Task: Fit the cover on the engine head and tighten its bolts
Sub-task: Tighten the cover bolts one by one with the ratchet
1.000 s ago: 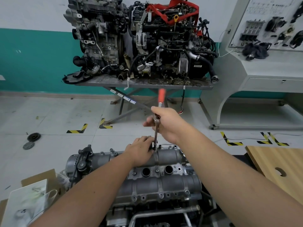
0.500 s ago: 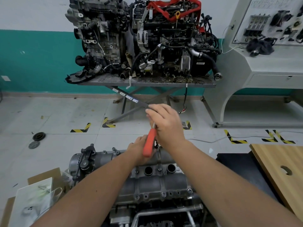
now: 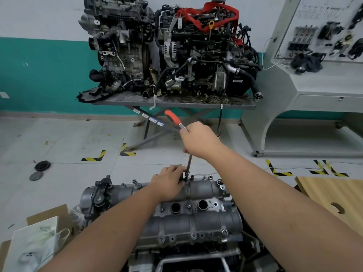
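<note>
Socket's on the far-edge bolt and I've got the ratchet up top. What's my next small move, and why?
Probably swing the ratchet through another stroke. The right hand grips its head, the left hand steadies the socket on the bolt at the cover's far edge, and the extension looks seated.

Two engines [image 3: 169, 50] on steel table [image 3: 137, 100]

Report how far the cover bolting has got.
Done: the cover already sits on the engine head, with bolts visible along its near edge. In hand: the right hand grips the red-handled ratchet, its extension standing on a far-edge bolt while the left hand steadies the socket. Left: whether the other bolts are tight cannot be told.
</note>
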`<state>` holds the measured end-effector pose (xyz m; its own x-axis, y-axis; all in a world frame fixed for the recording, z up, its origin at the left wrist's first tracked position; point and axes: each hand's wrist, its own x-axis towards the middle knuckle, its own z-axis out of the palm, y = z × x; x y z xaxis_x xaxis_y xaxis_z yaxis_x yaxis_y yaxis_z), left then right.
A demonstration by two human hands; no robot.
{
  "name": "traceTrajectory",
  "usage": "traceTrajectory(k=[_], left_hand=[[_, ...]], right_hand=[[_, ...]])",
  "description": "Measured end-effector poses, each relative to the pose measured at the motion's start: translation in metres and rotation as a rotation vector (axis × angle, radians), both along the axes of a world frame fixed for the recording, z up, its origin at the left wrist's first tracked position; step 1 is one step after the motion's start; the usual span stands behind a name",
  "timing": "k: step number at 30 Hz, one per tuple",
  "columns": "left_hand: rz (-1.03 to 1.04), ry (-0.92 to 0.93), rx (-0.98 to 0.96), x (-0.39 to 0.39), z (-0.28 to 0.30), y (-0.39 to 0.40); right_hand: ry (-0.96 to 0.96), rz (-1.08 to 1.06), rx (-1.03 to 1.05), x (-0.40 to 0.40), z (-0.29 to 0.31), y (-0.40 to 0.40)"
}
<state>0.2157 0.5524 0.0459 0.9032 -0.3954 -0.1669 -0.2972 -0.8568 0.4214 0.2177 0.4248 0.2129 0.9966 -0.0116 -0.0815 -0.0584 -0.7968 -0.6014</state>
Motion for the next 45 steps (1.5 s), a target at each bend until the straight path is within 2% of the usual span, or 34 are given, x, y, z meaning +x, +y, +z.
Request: traceTrajectory(k=[4,8,11,13,20,22,24,26,29,31,34,36,38,40,42,43,44,45], left_hand=[[0.000,0.003,0.014,0.001,-0.001,0.000],[0.001,0.009,0.026,0.001,0.001,-0.002],[-0.005,0.008,0.030,0.001,0.002,-0.002],[-0.008,0.011,0.030,0.000,0.003,-0.001],[-0.014,0.010,0.040,0.000,0.004,-0.002],[-0.012,0.006,0.042,0.001,0.003,-0.002],[-0.012,-0.002,0.037,0.001,0.001,-0.001],[-0.013,-0.012,0.026,0.000,0.001,0.000],[0.000,-0.019,0.020,-0.001,0.001,-0.002],[-0.012,-0.026,0.009,0.001,0.000,-0.002],[-0.022,-0.057,-0.004,0.004,-0.006,-0.001],[0.005,-0.038,0.042,0.005,-0.008,-0.001],[0.004,-0.029,0.072,0.004,-0.009,-0.001],[0.002,-0.017,0.048,0.004,-0.008,-0.001],[0.004,-0.010,0.023,0.004,-0.008,0.000],[0.002,-0.011,0.019,0.004,-0.008,0.000],[-0.001,-0.013,0.016,0.004,-0.007,-0.001],[-0.001,-0.015,0.015,0.003,-0.006,-0.001]], right_hand=[[0.170,-0.221,0.731,-0.007,-0.007,-0.001],[0.233,-0.238,1.079,-0.013,-0.020,-0.003],[0.227,-0.284,1.395,-0.018,-0.022,-0.002],[0.185,-0.301,1.509,-0.020,-0.025,0.000],[0.108,-0.319,1.444,-0.020,-0.042,0.004],[-0.007,-0.270,1.319,-0.023,-0.050,0.004],[-0.209,-0.189,1.110,-0.029,-0.060,0.005],[-0.506,-0.083,0.879,-0.035,-0.069,0.005],[-0.960,0.037,0.285,-0.025,-0.072,0.000],[-1.084,0.112,-0.100,-0.017,-0.066,-0.005],[-1.020,0.159,-0.528,-0.018,-0.051,-0.005],[-0.820,0.160,-0.733,-0.022,-0.038,0.002],[-0.532,0.192,-0.757,-0.023,-0.022,0.009],[-0.388,0.189,-0.731,-0.019,-0.006,0.010],[-0.228,0.165,-0.633,-0.013,0.003,0.008],[-0.127,0.129,-0.480,-0.010,0.006,0.007],[-0.025,0.078,-0.233,-0.009,0.008,0.005],[0.071,0.008,0.098,-0.009,0.007,0.002]])
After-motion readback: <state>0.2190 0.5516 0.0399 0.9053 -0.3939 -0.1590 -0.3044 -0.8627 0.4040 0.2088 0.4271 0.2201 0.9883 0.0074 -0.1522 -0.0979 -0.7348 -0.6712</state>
